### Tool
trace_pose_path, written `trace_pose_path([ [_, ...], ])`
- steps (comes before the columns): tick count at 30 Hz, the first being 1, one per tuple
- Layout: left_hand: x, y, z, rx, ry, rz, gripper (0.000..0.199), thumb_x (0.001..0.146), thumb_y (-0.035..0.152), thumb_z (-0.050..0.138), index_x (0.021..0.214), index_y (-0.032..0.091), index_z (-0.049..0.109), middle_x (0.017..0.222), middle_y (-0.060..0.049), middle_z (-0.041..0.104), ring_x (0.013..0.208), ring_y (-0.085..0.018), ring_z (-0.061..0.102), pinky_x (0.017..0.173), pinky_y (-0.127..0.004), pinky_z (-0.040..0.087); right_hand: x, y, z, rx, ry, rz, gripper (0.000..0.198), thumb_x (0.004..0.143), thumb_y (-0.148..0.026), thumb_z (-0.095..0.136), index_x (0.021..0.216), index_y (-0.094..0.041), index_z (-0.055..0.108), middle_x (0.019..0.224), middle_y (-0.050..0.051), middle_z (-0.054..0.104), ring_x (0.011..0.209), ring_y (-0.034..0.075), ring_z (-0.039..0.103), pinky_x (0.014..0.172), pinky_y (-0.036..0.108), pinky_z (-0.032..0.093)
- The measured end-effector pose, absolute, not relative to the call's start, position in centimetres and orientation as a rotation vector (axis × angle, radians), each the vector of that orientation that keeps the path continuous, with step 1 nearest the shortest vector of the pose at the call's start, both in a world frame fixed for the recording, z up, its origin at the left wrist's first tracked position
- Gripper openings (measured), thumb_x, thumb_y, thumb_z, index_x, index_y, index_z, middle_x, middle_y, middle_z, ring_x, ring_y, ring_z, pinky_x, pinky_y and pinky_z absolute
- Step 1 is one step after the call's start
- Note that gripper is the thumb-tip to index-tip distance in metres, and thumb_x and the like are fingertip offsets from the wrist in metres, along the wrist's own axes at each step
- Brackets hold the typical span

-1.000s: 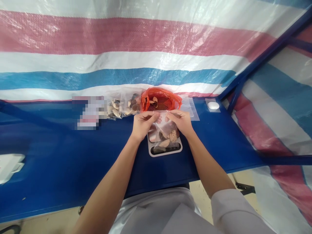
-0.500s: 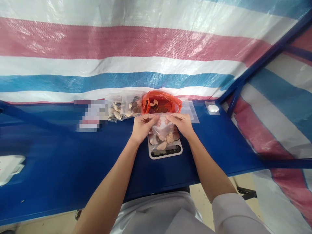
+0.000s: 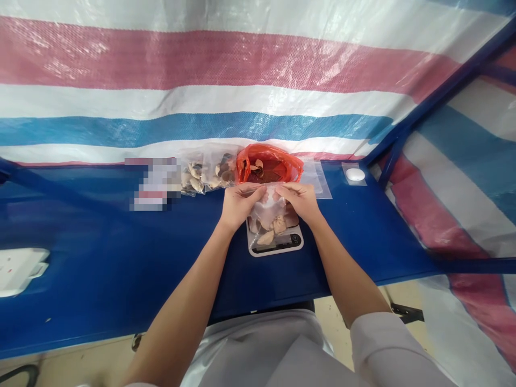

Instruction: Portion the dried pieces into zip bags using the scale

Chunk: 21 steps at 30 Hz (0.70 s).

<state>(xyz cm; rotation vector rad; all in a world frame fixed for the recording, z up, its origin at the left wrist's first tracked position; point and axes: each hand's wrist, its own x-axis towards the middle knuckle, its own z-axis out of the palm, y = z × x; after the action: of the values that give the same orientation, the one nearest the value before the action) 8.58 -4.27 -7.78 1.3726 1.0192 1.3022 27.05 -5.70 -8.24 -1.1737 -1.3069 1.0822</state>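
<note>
Between my two hands hangs a clear zip bag (image 3: 271,215) with a few pale dried pieces at its bottom. My left hand (image 3: 240,203) pinches the top edge on one side, thumb against fingers. On the other side my right hand (image 3: 300,200) pinches the same edge. Under the bag lies a white kitchen scale (image 3: 276,250), its plate and display partly covered by the bag; whether the bag touches it I cannot tell. Just beyond my hands stands an open red plastic bag (image 3: 288,171) with brown dried pieces inside.
Filled clear bags (image 3: 195,177) lie left of the red bag, beside a pixelated patch. Flat clear bags (image 3: 322,180) lie to its right. A white oval object (image 3: 355,174) rests farther right, and a white case (image 3: 22,271) at the left. A striped sheet (image 3: 201,59) hangs behind the blue table (image 3: 161,258).
The camera view has shifted slightly. Both hands keep their pinch on the zip bag's top edge, and the pieces inside hang in nearly the same place over the scale.
</note>
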Motion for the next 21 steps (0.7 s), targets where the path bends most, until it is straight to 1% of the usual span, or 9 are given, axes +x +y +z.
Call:
trace_pose_path([
  [3, 8.6, -4.4, -7.6, 1.361, 1.006, 1.274, 0.039, 0.068, 0.053, 0.085, 0.079, 0.015, 0.081, 0.069, -0.007, 0.077, 0.063, -0.019, 0.069, 0.065, -0.03, 0.057, 27.1, -5.6, -8.0, -1.162, -1.288, 1.097, 0.034, 0.073, -0.055, 0.079, 0.073, -0.021, 0.076, 0.069, 0.001, 0.074, 0.051, 0.013, 0.059, 0.046, 0.025, 0.052],
  [6, 8.5, -4.3, -7.6, 1.345, 1.008, 1.265, 0.042, 0.066, 0.054, 0.087, 0.08, 0.015, 0.081, 0.071, -0.007, 0.077, 0.065, -0.02, 0.07, 0.065, -0.031, 0.057, 27.4, -5.5, -7.9, -1.158, -1.28, 1.114, 0.035, 0.071, -0.055, 0.08, 0.069, -0.021, 0.075, 0.066, 0.001, 0.073, 0.049, 0.012, 0.06, 0.047, 0.025, 0.053],
  [8, 8.3, -4.2, -7.7, 1.328, 1.001, 1.255, 0.041, 0.066, 0.053, 0.087, 0.081, 0.015, 0.081, 0.073, -0.007, 0.078, 0.066, -0.02, 0.07, 0.065, -0.03, 0.057, 27.6, -5.4, -7.9, -1.153, -1.262, 1.137, 0.034, 0.072, -0.054, 0.08, 0.069, -0.021, 0.075, 0.067, 0.001, 0.073, 0.049, 0.013, 0.061, 0.046, 0.026, 0.053],
  [10, 7.9, -4.0, -7.7, 1.294, 0.972, 1.225, 0.039, 0.068, 0.053, 0.086, 0.081, 0.016, 0.081, 0.072, -0.005, 0.077, 0.063, -0.017, 0.067, 0.062, -0.028, 0.055, 27.8, -5.3, -8.0, -1.147, -1.22, 1.172, 0.034, 0.074, -0.054, 0.079, 0.07, -0.02, 0.076, 0.068, 0.002, 0.074, 0.049, 0.013, 0.061, 0.044, 0.025, 0.052],
  [13, 7.3, -3.7, -7.8, 1.233, 0.895, 1.176, 0.036, 0.074, 0.054, 0.082, 0.076, 0.017, 0.08, 0.067, -0.002, 0.073, 0.057, -0.014, 0.062, 0.056, -0.025, 0.052, 27.9, -5.0, -8.2, -1.142, -1.148, 1.217, 0.036, 0.072, -0.056, 0.081, 0.073, -0.02, 0.076, 0.072, 0.003, 0.075, 0.049, 0.013, 0.062, 0.042, 0.025, 0.051],
  [16, 6.9, -3.5, -7.9, 1.209, 0.858, 1.149, 0.035, 0.075, 0.052, 0.082, 0.075, 0.017, 0.079, 0.067, -0.002, 0.072, 0.057, -0.013, 0.062, 0.058, -0.025, 0.052, 27.8, -4.9, -8.1, -1.145, -1.125, 1.236, 0.04, 0.068, -0.059, 0.082, 0.073, -0.02, 0.075, 0.076, 0.004, 0.076, 0.051, 0.014, 0.064, 0.042, 0.025, 0.052],
  [21, 6.5, -3.1, -8.6, 1.234, 0.923, 1.181, 0.037, 0.073, 0.052, 0.083, 0.076, 0.015, 0.079, 0.071, -0.004, 0.072, 0.064, -0.016, 0.063, 0.065, -0.029, 0.054, 27.5, -5.1, -7.4, -1.135, -1.116, 1.195, 0.041, 0.064, -0.059, 0.083, 0.069, -0.019, 0.073, 0.071, 0.002, 0.073, 0.05, 0.012, 0.064, 0.046, 0.024, 0.054],
])
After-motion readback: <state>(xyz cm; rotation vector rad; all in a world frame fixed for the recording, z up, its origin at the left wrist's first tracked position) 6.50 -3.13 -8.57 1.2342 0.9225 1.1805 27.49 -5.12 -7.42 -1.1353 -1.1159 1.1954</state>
